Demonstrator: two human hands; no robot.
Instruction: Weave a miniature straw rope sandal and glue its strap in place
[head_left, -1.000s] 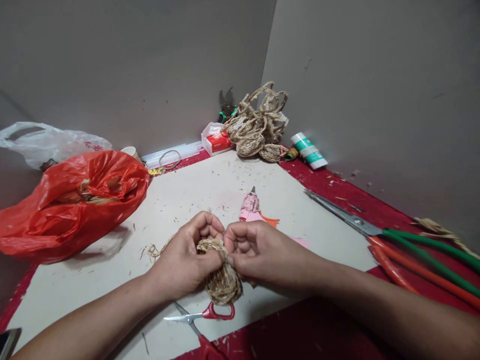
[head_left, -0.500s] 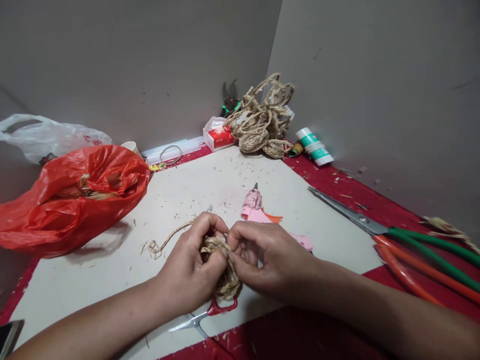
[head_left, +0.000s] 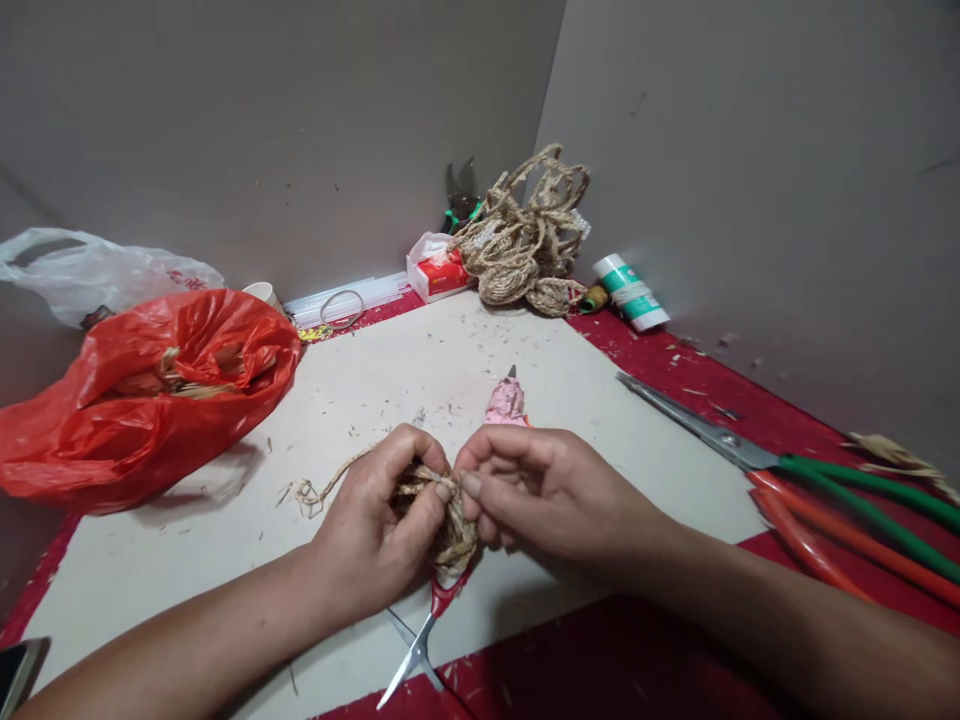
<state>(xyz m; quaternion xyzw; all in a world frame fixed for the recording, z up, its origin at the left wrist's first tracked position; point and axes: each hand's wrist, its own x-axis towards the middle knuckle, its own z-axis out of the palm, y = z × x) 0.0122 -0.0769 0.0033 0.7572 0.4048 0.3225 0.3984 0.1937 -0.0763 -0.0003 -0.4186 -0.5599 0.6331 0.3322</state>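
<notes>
My left hand (head_left: pixel 382 520) is closed around a small coiled bundle of braided straw cord (head_left: pixel 454 535), thumb pressed on its upper side. From behind this hand a loose cord end (head_left: pixel 309 497) trails onto the board, frayed at the tip. At the bundle's right edge, the thumb and fingers of my right hand (head_left: pixel 529 490) pinch its braid; the pinched spot is mostly hidden. Red-handled scissors (head_left: pixel 420 645) show just below the bundle, blades parted and pointing down-left. What holds their handles is hidden. Beyond my right hand lies a pink glue gun (head_left: pixel 506 402), its body mostly covered.
A pale board (head_left: pixel 360 390) with scraps lies on red cloth. Large shears (head_left: pixel 727 440) lie right. A red plastic bag (head_left: pixel 150 400) with straw sits left. Along the back are a rope heap (head_left: pixel 517 240), tissue pack (head_left: pixel 442 275), pruners (head_left: pixel 461 195) and white-green roll (head_left: pixel 631 292).
The scissors have swung so their blades point more downward. My right hand has turned slightly, its thumb now higher at the braid, and it covers more of the glue gun.
</notes>
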